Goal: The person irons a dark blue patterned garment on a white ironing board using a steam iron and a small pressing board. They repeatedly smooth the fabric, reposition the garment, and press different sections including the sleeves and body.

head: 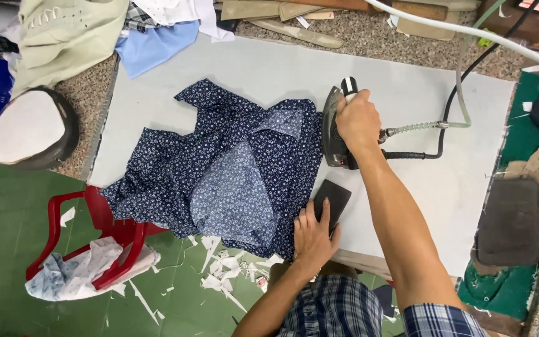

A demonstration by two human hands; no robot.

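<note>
A dark blue garment (219,168) with a small white print lies crumpled on a grey padded ironing table (419,187). My right hand (357,122) grips the handle of a steam iron (335,134) that rests at the garment's right edge. My left hand (313,234) presses flat on the garment's lower right corner, fingers over a dark rectangular pad (335,198). A hose and black cord (444,125) run from the iron to the right.
A red plastic stool (104,231) with pale cloth on it stands at the lower left on a green floor strewn with white scraps. Folded fabrics (151,43) pile at the top left. A rounded pressing form (26,128) sits left. A dark mat (509,221) lies right.
</note>
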